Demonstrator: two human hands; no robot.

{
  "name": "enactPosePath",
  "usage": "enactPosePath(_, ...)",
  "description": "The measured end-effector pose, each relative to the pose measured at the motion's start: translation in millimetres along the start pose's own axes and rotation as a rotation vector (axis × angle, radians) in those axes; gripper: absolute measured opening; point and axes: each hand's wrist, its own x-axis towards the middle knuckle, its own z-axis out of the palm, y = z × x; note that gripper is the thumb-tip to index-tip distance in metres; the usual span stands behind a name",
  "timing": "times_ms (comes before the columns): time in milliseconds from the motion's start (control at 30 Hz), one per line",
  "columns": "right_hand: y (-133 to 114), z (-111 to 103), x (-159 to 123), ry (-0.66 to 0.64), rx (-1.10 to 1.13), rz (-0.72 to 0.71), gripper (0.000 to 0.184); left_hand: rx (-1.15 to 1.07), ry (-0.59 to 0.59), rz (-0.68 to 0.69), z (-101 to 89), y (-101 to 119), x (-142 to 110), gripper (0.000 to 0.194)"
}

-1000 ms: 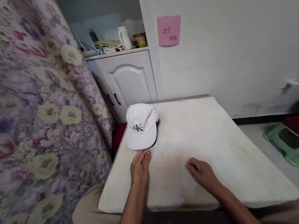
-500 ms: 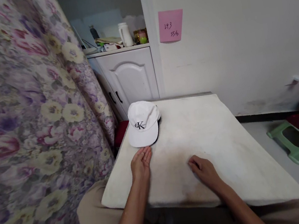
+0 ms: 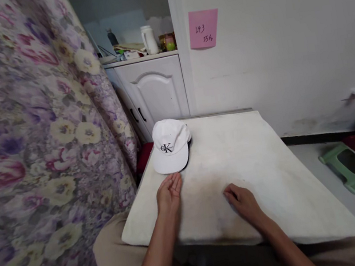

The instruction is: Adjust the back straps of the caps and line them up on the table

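So there's a white cap (image 3: pixel 170 146) with a dark CK logo sitting at the far left part of a pale-covered bench (image 3: pixel 235 155), brim facing the person. The left hand (image 3: pixel 169 192) is palm up right by the brim, fingers loosely extended and nothing in it, though I can't tell if the tips actually touch. The right hand (image 3: pixel 241 199) is curled pretty narrow over near the middle, well apart from the cap.

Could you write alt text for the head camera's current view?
White cap lettered CK on a pale table, the person's open left hand at the near edge of its brim. The loosely curled right hand is nearer the table's middle; around are a floral curtain, white cabinet and pink wall note.
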Motion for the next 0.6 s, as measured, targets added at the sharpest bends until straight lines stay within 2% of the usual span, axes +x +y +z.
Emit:
enactPosePath(233, 1, 1, 0, 0.0, -0.008, -0.006, 0.025, -0.019, -0.018, 0.001, -0.4, 1, -2, 0.025)
enactPosePath(600, 1, 3, 1, 0.007, -0.01, -0.007, 0.024, -0.081, -0.163, 0.098, 7.2, 16, 14, 0.019)
